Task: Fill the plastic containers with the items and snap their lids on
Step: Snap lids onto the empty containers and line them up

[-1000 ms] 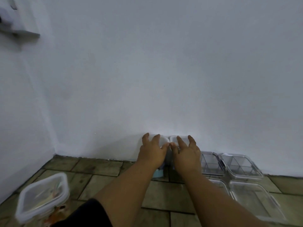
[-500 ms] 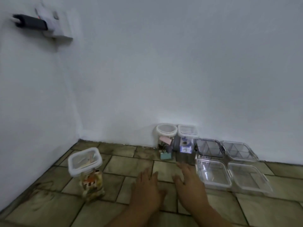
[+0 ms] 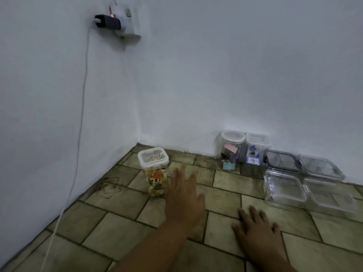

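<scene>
Left hand [image 3: 184,197] open, fingers straight; right hand [image 3: 257,230] flat on floor [image 3: 225,183], empty. Tall lidded container [image 3: 154,173] just left of left hand. Likely light, rigid, slick, tippy: grip across mid-walls, not lid.

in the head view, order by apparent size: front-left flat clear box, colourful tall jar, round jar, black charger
1. front-left flat clear box and colourful tall jar: about alike, not ranked
2. round jar, farther from the camera
3. black charger, smallest
</scene>
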